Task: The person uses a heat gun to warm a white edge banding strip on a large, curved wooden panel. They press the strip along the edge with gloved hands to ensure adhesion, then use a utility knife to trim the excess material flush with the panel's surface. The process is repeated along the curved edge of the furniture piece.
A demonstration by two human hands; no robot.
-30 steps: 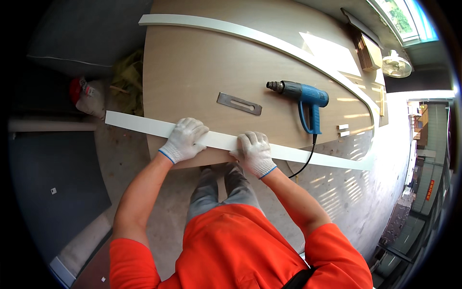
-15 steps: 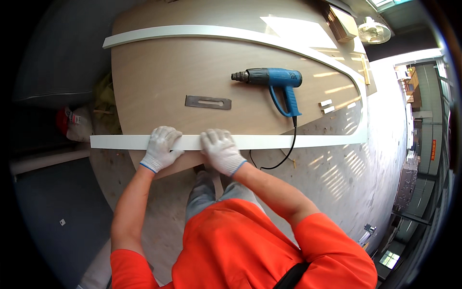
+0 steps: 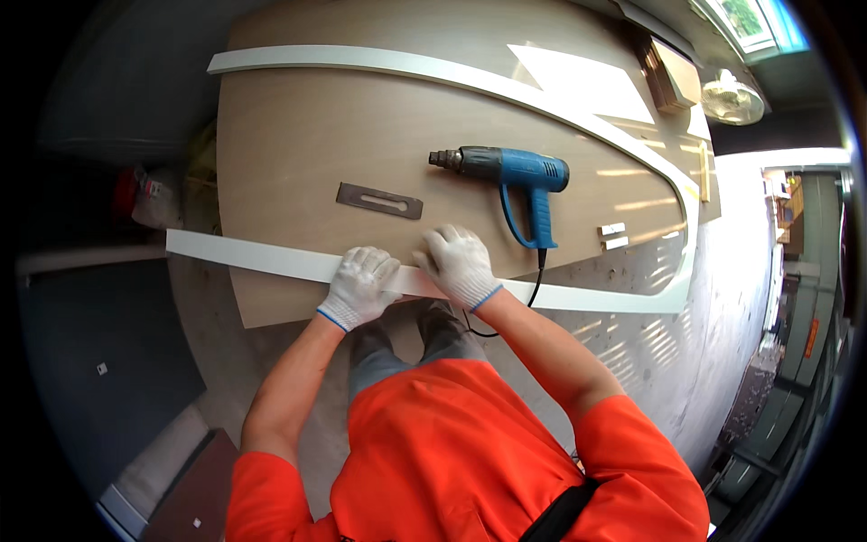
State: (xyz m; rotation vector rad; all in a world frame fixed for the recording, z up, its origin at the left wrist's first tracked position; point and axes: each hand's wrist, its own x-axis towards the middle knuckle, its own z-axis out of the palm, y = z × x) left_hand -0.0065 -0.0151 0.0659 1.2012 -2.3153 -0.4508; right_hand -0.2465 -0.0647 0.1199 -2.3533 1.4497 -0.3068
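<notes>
My left hand (image 3: 361, 285) closes across the near leg of the white U-shaped strip (image 3: 244, 254), along the tabletop's (image 3: 298, 135) near edge; my right hand (image 3: 461, 265) curls over it, grip unclear. It looks light, springy and smooth, best held two-handed here, its bend overhanging the right edge.

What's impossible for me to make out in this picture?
All in the head view:
White U-shaped strip: partly covered by the left white-gloved hand and right white-gloved hand.
Black thin cord: partly hidden behind the right forearm.
Orange-red banner: details too small, blurred.
Bright window: cut off by the upper edge.
</notes>
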